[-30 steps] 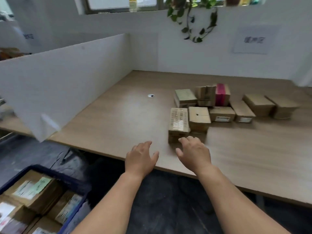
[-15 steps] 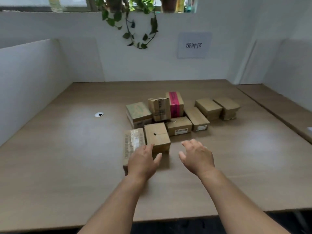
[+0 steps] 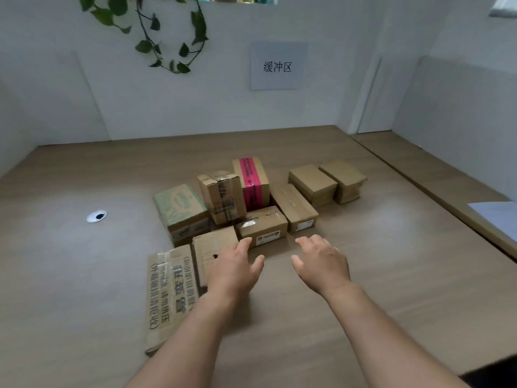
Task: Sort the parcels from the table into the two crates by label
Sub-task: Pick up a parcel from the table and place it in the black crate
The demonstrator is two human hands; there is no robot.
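nine cardboard parcels point(image 3: 262, 225), one wall sign point(image 3: 278, 66), one hanging plant point(image 3: 156, 32), two hands point(image 3: 321, 264).

Both hands, left point(image 3: 237, 271) and right point(image 3: 321, 264), over parcels point(image 3: 263, 225) (fingers relaxed, nothing held).

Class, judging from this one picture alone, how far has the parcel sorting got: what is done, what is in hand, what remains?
Done: nothing can be confirmed, since no crate is in view. In hand: nothing is held; the left hand hovers open over the plain brown parcel, and the right hand is open above the table. Left: nine parcels, including the pink-taped one and the green-printed one.
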